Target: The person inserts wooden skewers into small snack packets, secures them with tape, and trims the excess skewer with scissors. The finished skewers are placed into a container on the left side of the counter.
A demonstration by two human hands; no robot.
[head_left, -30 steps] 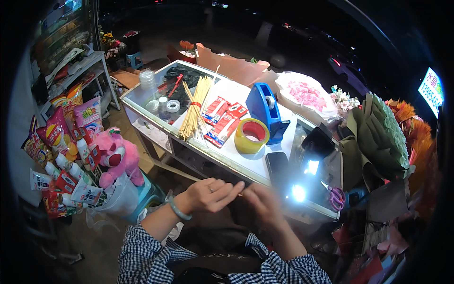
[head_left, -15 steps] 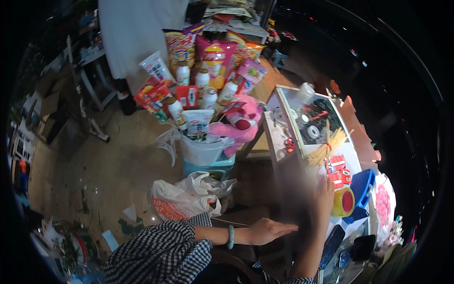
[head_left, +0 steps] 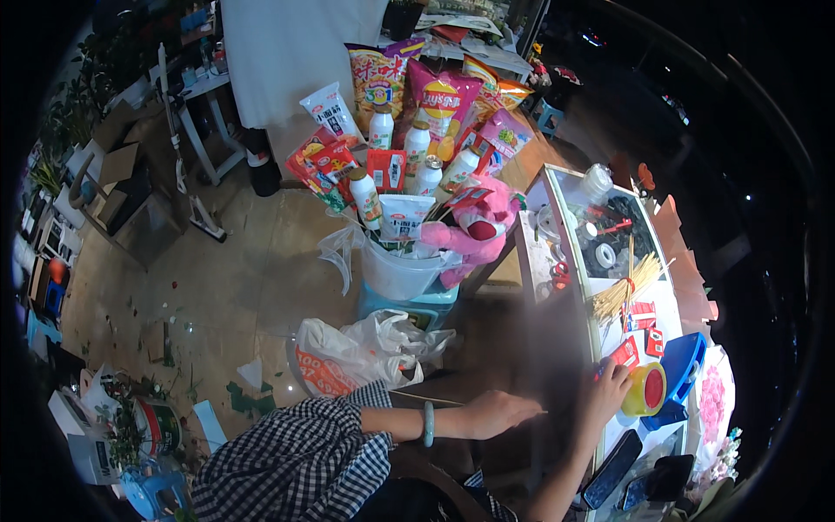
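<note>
My left hand [head_left: 500, 416], with a pale green bangle at the wrist, is closed around a thin wooden skewer [head_left: 428, 398]. The skewer's pale tip pokes out past my fingers. Over the white tabletop at the right, my right hand [head_left: 602, 396] has its fingers bent onto a small red packet [head_left: 625, 352]. Two more red packets [head_left: 641, 316] [head_left: 654, 341] lie just beyond it. Close beside my right fingers sits a roll of yellow tape [head_left: 644, 389] with a red core, against a blue tape dispenser [head_left: 678, 383]. A bundle of skewers [head_left: 628, 289] rests past the packets.
Ahead, a clear bucket [head_left: 400, 271] holds snack bags, white bottles and a pink plush toy [head_left: 484, 228], standing on a blue stool [head_left: 435, 306]. A white plastic bag [head_left: 374, 348] lies below. Phones [head_left: 612, 470] lie at the table's near end. Scraps litter the floor.
My right hand has drawn back toward me, and one red packet now lies apart from the others at its fingers. My left hand still holds the skewer. The view has shifted left.
</note>
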